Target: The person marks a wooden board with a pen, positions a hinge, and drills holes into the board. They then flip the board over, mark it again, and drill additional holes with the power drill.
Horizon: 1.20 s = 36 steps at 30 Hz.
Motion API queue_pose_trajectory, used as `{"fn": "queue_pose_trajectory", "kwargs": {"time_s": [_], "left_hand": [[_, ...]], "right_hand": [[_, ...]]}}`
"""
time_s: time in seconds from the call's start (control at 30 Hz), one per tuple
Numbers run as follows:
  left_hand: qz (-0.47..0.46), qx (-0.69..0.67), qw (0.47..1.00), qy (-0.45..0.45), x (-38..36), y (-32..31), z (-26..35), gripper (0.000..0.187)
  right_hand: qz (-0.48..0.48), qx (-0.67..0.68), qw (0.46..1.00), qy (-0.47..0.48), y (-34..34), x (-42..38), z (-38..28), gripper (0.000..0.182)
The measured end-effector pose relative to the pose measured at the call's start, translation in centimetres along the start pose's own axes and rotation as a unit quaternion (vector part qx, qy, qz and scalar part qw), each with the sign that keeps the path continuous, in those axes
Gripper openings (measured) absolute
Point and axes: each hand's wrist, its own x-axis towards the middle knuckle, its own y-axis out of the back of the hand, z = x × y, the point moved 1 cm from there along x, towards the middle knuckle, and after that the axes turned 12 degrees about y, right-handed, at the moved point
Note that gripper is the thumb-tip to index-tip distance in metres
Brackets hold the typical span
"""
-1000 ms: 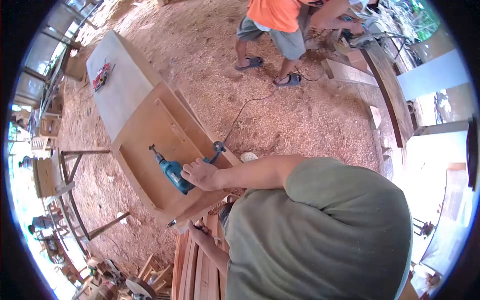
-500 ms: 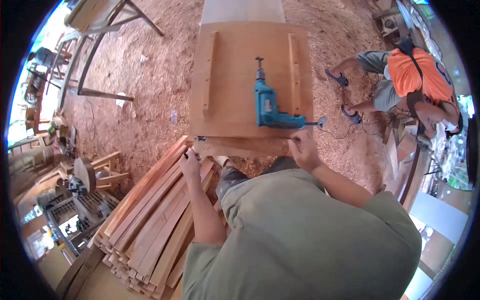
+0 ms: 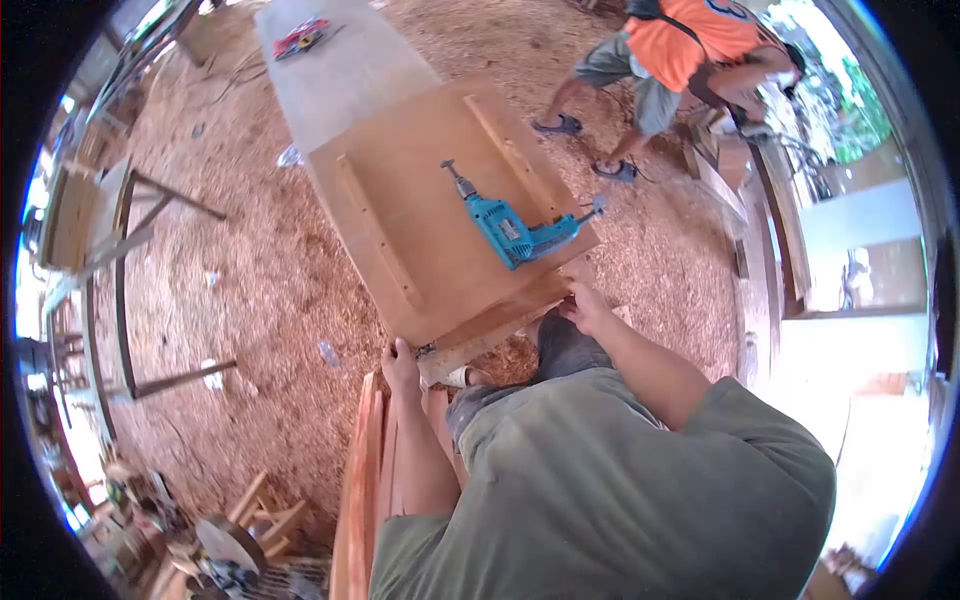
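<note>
A brown wooden panel [image 3: 405, 215] lies before me with two wooden cleats across it. On the panel rests a blue power drill [image 3: 510, 230], its chuck pointing away from me. My left hand [image 3: 402, 372] is closed at the panel's near left corner, a small dark thing showing by its fingertips; I cannot tell what it is. At the near right corner, my right hand [image 3: 588, 306] has its fingers curled on the panel's edge. Below that edge, between my hands, runs a wooden board [image 3: 500, 322].
A long pale board [image 3: 345, 75] extends beyond the panel, with a red tool [image 3: 300, 40] on it. Long wood strips [image 3: 362, 490] lie by my left arm. A person in an orange shirt [image 3: 690, 45] bends over at the right. Shavings cover the ground.
My view has turned, so the panel now appears slanted and the red tool has come into sight. My left hand has come closer to the panel's near left corner.
</note>
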Motion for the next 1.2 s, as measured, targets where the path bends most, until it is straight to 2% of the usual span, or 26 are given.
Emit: {"fn": "queue_pose_trajectory", "kwargs": {"time_s": [0.03,0.17,0.23,0.27,0.33,0.37,0.43,0.47,0.5,0.57,0.6,0.63,0.7,0.77,0.83,0.9,0.97,1.0,1.07,1.1,1.17,1.2], "left_hand": [[0.010,0.006,1.000,0.024,-0.1,-0.1,0.3,0.028],[-0.030,-0.004,1.000,0.005,-0.1,-1.2,-0.8,0.025],[0.000,-0.003,1.000,0.011,-0.5,-1.9,-1.8,0.024],[-0.006,0.003,1.000,0.003,-1.1,-2.7,-1.6,0.024],[-0.040,-0.150,0.988,-0.005,-2.6,-3.6,-0.9,0.025],[-0.035,-0.145,0.989,-0.010,-2.2,-3.6,-1.1,0.025],[0.029,0.053,0.998,0.009,-0.3,-2.6,-3.0,0.026],[0.045,0.059,0.996,-0.040,1.0,-2.3,-4.0,0.031],[0.062,0.055,0.996,-0.044,0.7,-2.1,-2.5,0.031],[0.006,0.215,0.976,-0.015,-0.6,-1.1,0.6,0.034],[-0.021,0.259,0.964,0.050,-1.3,-0.7,2.7,0.032],[0.001,0.253,0.966,0.050,-1.0,0.0,3.1,0.032],[0.010,0.249,0.968,0.005,0.6,0.3,2.9,0.027],[-0.003,0.240,0.971,-0.016,2.7,0.2,1.4,0.024],[-0.072,0.252,0.965,0.008,0.4,-1.2,3.9,0.026],[-0.077,0.280,0.956,0.035,-3.9,-2.4,9.3,0.030],[-0.075,0.274,0.957,-0.054,3.5,-2.4,2.4,0.033],[-0.078,0.273,0.957,-0.060,2.8,-2.4,4.3,0.033],[-0.137,0.308,0.939,0.062,1.4,-2.2,7.3,0.029],[-0.150,0.315,0.936,0.056,2.5,-1.8,6.5,0.029],[-0.208,0.331,0.917,-0.072,4.4,-1.7,4.6,0.036],[-0.223,0.328,0.915,-0.071,3.9,-1.7,5.7,0.036]], "right_hand": [[0.023,0.016,0.999,0.024,0.1,0.4,0.2,0.027],[0.040,0.064,0.994,0.082,-0.4,1.0,-0.7,0.018],[0.035,0.065,0.993,0.089,-0.5,1.4,-2.0,0.009],[0.032,0.062,0.994,0.088,-0.2,2.9,-1.8,0.015],[0.017,0.054,0.993,0.100,-0.3,3.4,-2.8,0.015],[-0.001,0.032,0.994,0.104,-0.4,3.4,-2.8,0.014],[-0.014,0.028,0.994,0.102,-0.5,3.3,-2.3,0.013],[-0.023,0.019,0.993,0.112,-1.0,3.5,-2.5,0.012],[-0.041,0.018,0.993,0.109,-1.8,3.1,-2.9,0.012],[0.018,-0.058,0.993,0.096,-3.0,1.1,-1.4,0.010],[-0.020,-0.059,0.993,0.096,-3.4,0.7,0.0,0.011],[-0.060,-0.060,0.991,0.100,-4.0,0.3,1.3,0.011],[-0.111,-0.033,0.992,0.045,-5.7,-1.2,3.4,0.013],[-0.130,-0.017,0.988,0.082,-7.7,-3.0,4.4,0.013],[-0.134,-0.040,0.990,0.003,-9.4,-6.0,3.0,0.015],[-0.147,-0.050,0.986,0.057,-10.0,-4.5,4.4,0.020],[-0.141,-0.067,0.988,0.007,-9.2,-0.7,6.2,0.023],[-0.139,-0.065,0.988,0.013,-9.1,-0.6,5.8,0.023],[-0.129,-0.107,0.986,0.019,-8.9,-0.8,5.4,0.022],[-0.116,-0.099,0.988,0.024,-8.8,-1.4,5.6,0.022],[-0.101,-0.149,0.984,0.011,-8.9,-2.1,4.8,0.022],[-0.069,-0.145,0.987,0.028,-9.3,-2.6,4.8,0.021]]}}
